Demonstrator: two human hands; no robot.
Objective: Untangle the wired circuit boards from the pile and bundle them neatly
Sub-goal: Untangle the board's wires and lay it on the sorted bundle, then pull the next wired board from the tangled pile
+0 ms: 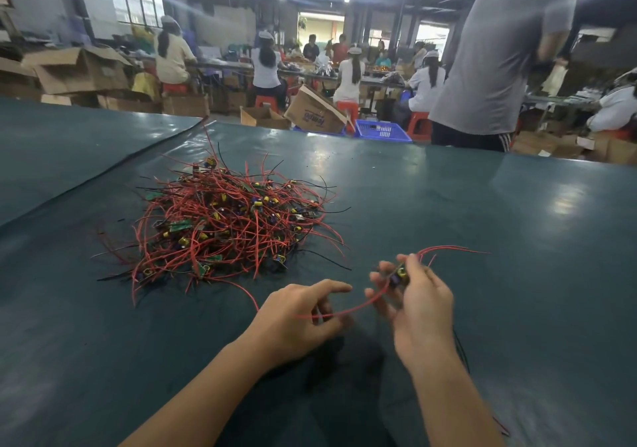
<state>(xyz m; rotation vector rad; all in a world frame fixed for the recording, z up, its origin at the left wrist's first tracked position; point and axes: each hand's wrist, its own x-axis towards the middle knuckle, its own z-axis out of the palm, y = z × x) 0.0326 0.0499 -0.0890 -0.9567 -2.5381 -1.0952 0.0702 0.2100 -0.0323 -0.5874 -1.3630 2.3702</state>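
1. Right hand (418, 308) is up off the dark green table (517, 274), right of centre; thumb and curled fingers pinch a small circuit board (400, 271) with yellow and blue parts on it; a close hold, fingers wrapped round it.
2. Red wires (448, 249) shoot out of that grip; they fan up and to the right, clear of the tabletop.
3. One red lead (358, 305) droops out the other side; it arcs down and left and crosses the fingers of the left hand (296, 322).
4. Left hand sits just beside the right, low over the table; index finger stretched straight toward the right hand, the other fingers curled under; the lead runs across those curled fingers, but blur hides the contact; whether they pinch it, I cannot tell.
5. The pile (227, 226) lies well apart, to the left and farther away; a tangled heap of red and black wires with green boards and yellow components poking through; loose ends straggle out on every side, one red end reaching near the left hand.
6. A thin black wire (462, 350) trails on the table beside the right forearm.
7. Far edge of the table: a person in a grey shirt (499, 50) stands at the right; beyond, a blue crate (382, 131), a tipped cardboard box (313, 112) and seated workers (265, 64) at long benches.
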